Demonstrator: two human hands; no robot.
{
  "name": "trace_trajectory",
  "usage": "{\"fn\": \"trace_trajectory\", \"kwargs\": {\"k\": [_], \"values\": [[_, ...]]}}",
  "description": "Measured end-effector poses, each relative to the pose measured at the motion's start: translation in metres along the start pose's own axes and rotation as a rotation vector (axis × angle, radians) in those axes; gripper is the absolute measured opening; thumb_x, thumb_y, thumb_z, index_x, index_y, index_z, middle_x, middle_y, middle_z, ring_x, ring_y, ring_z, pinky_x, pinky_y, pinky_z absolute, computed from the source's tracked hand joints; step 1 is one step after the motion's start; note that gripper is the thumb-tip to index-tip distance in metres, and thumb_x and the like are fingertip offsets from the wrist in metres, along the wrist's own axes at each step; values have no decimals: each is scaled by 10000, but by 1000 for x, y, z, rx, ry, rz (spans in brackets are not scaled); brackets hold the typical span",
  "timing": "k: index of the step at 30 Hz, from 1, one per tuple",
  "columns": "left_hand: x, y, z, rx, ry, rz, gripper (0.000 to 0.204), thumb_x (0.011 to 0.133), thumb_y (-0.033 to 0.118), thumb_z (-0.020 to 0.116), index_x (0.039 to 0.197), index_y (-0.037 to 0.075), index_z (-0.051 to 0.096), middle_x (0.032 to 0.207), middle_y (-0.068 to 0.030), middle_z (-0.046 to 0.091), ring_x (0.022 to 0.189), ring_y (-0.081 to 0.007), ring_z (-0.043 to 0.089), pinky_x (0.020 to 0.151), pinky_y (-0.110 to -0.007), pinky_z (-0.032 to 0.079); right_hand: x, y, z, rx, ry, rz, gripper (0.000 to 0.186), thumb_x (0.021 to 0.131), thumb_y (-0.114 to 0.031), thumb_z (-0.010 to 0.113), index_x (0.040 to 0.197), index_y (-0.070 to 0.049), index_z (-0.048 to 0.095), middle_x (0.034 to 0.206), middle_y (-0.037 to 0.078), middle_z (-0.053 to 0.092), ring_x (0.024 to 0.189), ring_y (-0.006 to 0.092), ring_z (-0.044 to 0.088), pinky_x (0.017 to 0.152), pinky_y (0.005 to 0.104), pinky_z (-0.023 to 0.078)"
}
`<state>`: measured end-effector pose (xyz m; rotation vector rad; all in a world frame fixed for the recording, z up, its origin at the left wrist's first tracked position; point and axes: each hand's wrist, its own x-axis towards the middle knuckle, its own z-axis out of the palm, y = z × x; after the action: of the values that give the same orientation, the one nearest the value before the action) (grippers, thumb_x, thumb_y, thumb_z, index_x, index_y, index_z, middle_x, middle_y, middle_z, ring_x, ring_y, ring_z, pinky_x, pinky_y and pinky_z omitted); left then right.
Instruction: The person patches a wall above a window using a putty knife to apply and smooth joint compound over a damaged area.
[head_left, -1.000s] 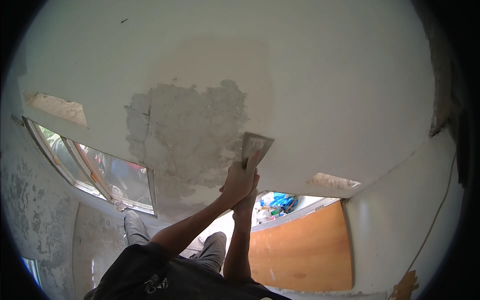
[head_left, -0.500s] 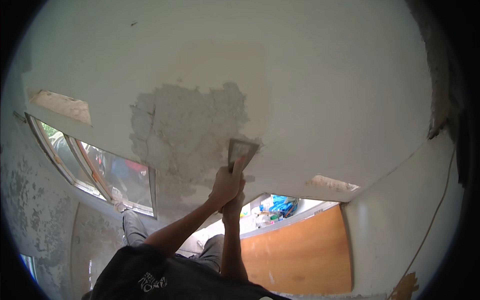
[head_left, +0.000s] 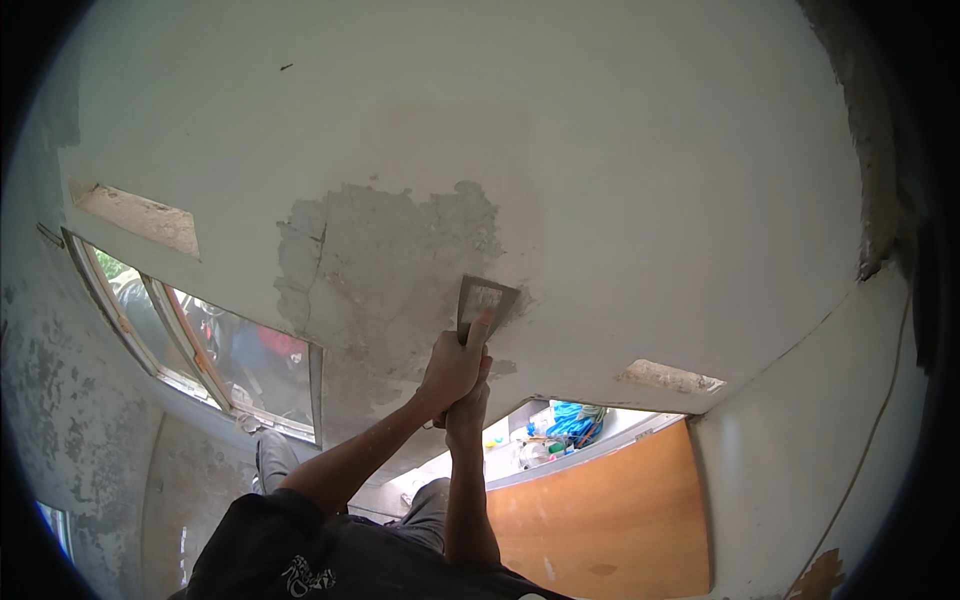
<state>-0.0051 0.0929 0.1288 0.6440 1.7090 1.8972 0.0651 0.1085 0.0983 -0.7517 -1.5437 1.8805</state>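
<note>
A broad-bladed scraper [head_left: 487, 297] lies against the pale painted surface [head_left: 640, 190] before me, its blade at the lower right edge of a bare grey patch [head_left: 400, 240]. My left hand [head_left: 452, 365] is closed round the scraper just below the blade, one finger stretched along it. Lower down, my right hand [head_left: 468, 405] wraps the grip beneath the left one. The fingers of both hands overlap, so most of the handle is hidden. Paint is gone from the grey patch, and a dark crack runs down its left part.
A framed window [head_left: 240, 350] stands at the left. Below right, an orange-brown wooden panel [head_left: 600, 510] sits under an opening with a blue bundle [head_left: 573, 420] and small containers. Peeling wall [head_left: 90, 430] shows far left; a cord [head_left: 880, 405] hangs at the right.
The view has shifted slightly, so the patch and window sit lower and farther right in the picture. Both hands still grip the scraper, whose blade is now a little lower on the patch's edge.
</note>
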Motion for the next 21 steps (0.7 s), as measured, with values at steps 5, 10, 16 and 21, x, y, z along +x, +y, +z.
{"fn": "trace_trajectory", "kwargs": {"k": [5,10,16,21], "values": [[-10,7,1,-28,-18,13,682,899,611,442,558,26,518,486,-38,491,485,-130,492,492,-318,409,-2,14,2,-4,51,-132,710,938,-638,206,1058,-10,515,553,18,477,385,80,435,309,239,287],[1,22,-6,71,-41,90,657,896,551,474,650,-50,569,523,-137,544,520,-205,567,550,-383,454,9,3,17,107,120,-137,700,943,-628,206,1086,-18,520,561,16,483,394,82,438,327,238,300],[16,97,-4,63,-64,230,628,903,525,467,714,-60,590,543,-151,544,551,-213,578,569,-392,454,27,-56,30,140,61,-241,715,934,-645,217,1158,-28,501,645,36,535,467,112,506,380,256,374],[5,60,-8,72,-32,272,622,911,515,454,719,-59,596,538,-143,536,556,-206,573,564,-379,453,23,-18,32,-26,196,-433,709,932,-648,223,1260,-64,455,710,31,547,514,102,529,399,251,404]]}}
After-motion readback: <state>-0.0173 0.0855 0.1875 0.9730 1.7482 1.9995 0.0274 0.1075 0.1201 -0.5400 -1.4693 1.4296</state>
